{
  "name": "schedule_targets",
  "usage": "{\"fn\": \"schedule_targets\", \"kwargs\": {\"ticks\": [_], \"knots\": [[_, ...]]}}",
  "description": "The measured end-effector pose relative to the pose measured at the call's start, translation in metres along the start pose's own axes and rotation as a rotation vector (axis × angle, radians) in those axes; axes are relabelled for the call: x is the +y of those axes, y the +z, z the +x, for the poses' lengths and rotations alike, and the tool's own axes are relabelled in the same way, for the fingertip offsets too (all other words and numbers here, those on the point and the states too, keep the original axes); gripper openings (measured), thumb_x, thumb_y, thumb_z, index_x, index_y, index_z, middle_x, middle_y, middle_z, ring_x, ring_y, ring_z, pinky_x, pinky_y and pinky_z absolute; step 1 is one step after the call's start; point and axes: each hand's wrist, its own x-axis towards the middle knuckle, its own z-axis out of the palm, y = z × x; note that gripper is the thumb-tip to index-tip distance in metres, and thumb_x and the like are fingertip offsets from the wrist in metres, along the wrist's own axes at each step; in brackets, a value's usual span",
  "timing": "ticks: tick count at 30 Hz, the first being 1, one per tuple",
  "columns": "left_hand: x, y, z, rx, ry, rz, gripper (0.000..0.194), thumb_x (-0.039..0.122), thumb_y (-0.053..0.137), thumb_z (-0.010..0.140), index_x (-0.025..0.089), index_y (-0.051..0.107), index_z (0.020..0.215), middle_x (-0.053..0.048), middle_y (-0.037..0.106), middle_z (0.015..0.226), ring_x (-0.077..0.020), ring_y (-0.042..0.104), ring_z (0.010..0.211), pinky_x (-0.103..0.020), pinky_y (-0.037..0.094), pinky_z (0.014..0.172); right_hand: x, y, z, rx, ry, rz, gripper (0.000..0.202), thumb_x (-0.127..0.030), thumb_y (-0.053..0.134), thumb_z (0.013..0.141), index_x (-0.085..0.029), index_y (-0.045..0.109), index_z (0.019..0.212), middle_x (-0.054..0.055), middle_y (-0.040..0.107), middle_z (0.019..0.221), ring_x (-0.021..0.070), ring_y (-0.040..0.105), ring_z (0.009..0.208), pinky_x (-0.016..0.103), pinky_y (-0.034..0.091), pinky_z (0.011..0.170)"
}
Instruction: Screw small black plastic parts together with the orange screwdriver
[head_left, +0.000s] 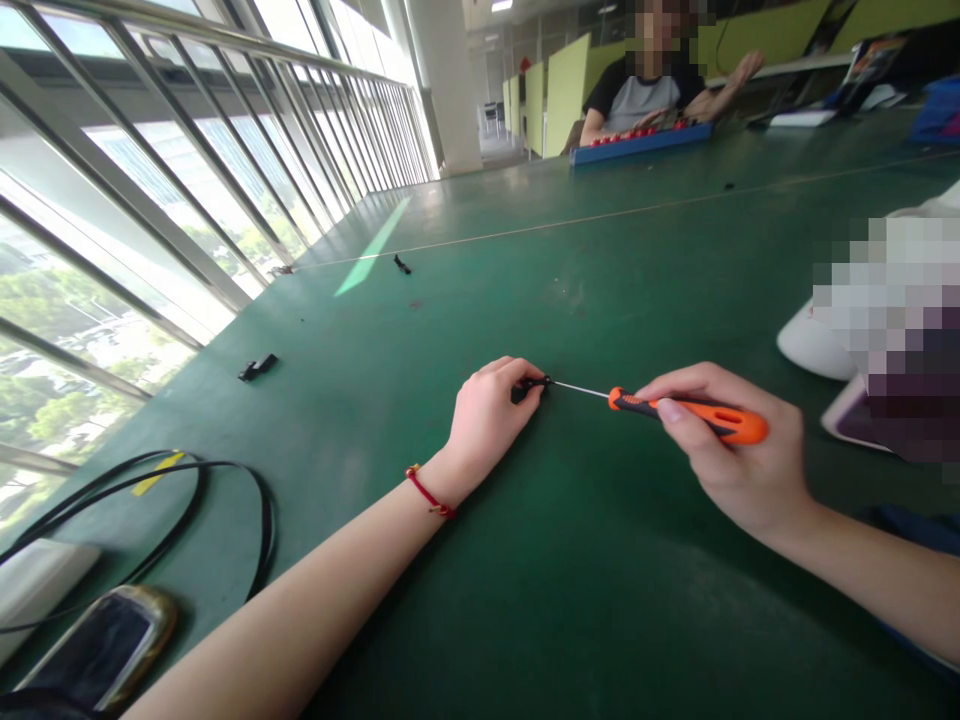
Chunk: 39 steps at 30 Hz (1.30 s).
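While the left hand pinches a black part and the right hand grips a screwdriver, an angled push could make the blade slip.

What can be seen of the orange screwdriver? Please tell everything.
The screwdriver has an orange-and-black handle, seemingly plastic, with a slot near its rounded end, and a thin, metallic-looking shaft. Held in the right hand over the green table, it points toward the left hand. Its tip, hard to see, is at a small black part held there.
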Motion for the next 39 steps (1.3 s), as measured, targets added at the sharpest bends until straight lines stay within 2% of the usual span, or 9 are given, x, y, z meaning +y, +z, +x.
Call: {"fn": "schedule_targets", "kwargs": {"ticks": [15, 19, 21, 25, 27, 31, 34, 36, 39], "knots": [[0.0001, 0.0002, 0.0001, -0.014, 0.030, 0.008, 0.012, 0.015, 0.056, 0.078, 0.019, 0.065, 0.084, -0.001, 0.066, 0.087, -0.0145, 0.060, 0.080, -0.026, 0.049, 0.072, 0.0009, 0.0013, 0.0004, -0.012, -0.003, -0.009, 0.004, -0.020, 0.057, 0.080, -0.023, 0.061, 0.081, 0.000, 0.063, 0.075, 0.0142, 0.059, 0.063, 0.025, 0.045, 0.052], [0.0008, -0.0007, 0.0006, -0.018, 0.027, 0.015, 0.011, 0.015, 0.056, 0.077, 0.019, 0.065, 0.083, -0.001, 0.066, 0.086, -0.0146, 0.060, 0.079, -0.026, 0.050, 0.072, 0.0042, 0.0032, 0.0001, 0.086, -0.032, 0.095, 0.026, -0.013, 0.062, 0.072, -0.024, 0.057, 0.096, 0.003, 0.056, 0.088, 0.0167, 0.057, 0.080, 0.028, 0.049, 0.067], [0.0011, -0.0009, 0.0005, -0.021, 0.026, 0.017, 0.012, 0.014, 0.056, 0.076, 0.019, 0.064, 0.083, -0.001, 0.066, 0.087, -0.0147, 0.060, 0.080, -0.026, 0.050, 0.073, 0.0042, 0.0034, 0.0002, 0.070, -0.020, 0.157, 0.034, -0.013, 0.062, 0.071, -0.025, 0.054, 0.103, 0.002, 0.053, 0.085, 0.0163, 0.055, 0.076, 0.029, 0.049, 0.067], [0.0010, -0.0007, 0.0001, -0.023, 0.026, 0.019, 0.012, 0.015, 0.055, 0.077, 0.019, 0.064, 0.084, -0.001, 0.066, 0.087, -0.0148, 0.060, 0.080, -0.026, 0.050, 0.073, 0.0012, 0.0028, 0.0000, -0.064, 0.091, 0.079, 0.012, -0.023, 0.059, 0.079, -0.024, 0.059, 0.091, -0.002, 0.052, 0.064, 0.0132, 0.051, 0.055, 0.026, 0.042, 0.049], [0.0007, -0.0003, -0.0001, -0.022, 0.025, 0.021, 0.012, 0.015, 0.055, 0.077, 0.019, 0.064, 0.084, -0.001, 0.066, 0.087, -0.0147, 0.060, 0.080, -0.026, 0.050, 0.073, 0.0010, 0.0032, -0.0001, -0.032, 0.072, 0.044, 0.009, -0.024, 0.060, 0.079, -0.024, 0.059, 0.088, 0.000, 0.056, 0.069, 0.0138, 0.054, 0.059, 0.026, 0.044, 0.051], [0.0002, 0.0003, -0.0004, -0.019, 0.034, 0.025, 0.012, 0.015, 0.055, 0.077, 0.019, 0.064, 0.084, -0.001, 0.065, 0.087, -0.0147, 0.060, 0.080, -0.026, 0.050, 0.073, 0.0029, 0.0044, 0.0007, 0.084, -0.034, 0.138, 0.040, -0.018, 0.066, 0.071, -0.026, 0.053, 0.108, 0.003, 0.056, 0.091, 0.0181, 0.059, 0.080, 0.032, 0.051, 0.071], [0.0000, 0.0001, -0.0003, -0.023, 0.041, 0.022, 0.013, 0.015, 0.054, 0.077, 0.019, 0.064, 0.084, -0.001, 0.065, 0.088, -0.0146, 0.060, 0.080, -0.026, 0.050, 0.073, 0.0011, 0.0034, 0.0006, -0.054, 0.050, 0.153, 0.025, -0.022, 0.061, 0.078, -0.025, 0.056, 0.102, -0.003, 0.053, 0.065, 0.0132, 0.054, 0.055, 0.027, 0.047, 0.053], [-0.0001, -0.0001, -0.0001, -0.026, 0.041, 0.020, 0.013, 0.015, 0.054, 0.077, 0.019, 0.064, 0.084, -0.001, 0.066, 0.088, -0.0146, 0.060, 0.080, -0.026, 0.050, 0.073, -0.0006, 0.0026, 0.0000, -0.096, 0.073, 0.095, 0.010, -0.023, 0.058, 0.081, -0.024, 0.059, 0.091, -0.004, 0.052, 0.058, 0.0117, 0.051, 0.048, 0.025, 0.043, 0.046], [-0.0002, -0.0001, 0.0002, -0.027, 0.038, 0.019, 0.012, 0.015, 0.055, 0.077, 0.019, 0.064, 0.084, -0.002, 0.065, 0.087, -0.0149, 0.061, 0.080, -0.026, 0.050, 0.072, -0.0003, 0.0024, -0.0005, 0.024, -0.025, 0.057, 0.022, -0.019, 0.063, 0.075, -0.025, 0.058, 0.096, 0.002, 0.061, 0.084, 0.0168, 0.060, 0.072, 0.029, 0.050, 0.061]]}}
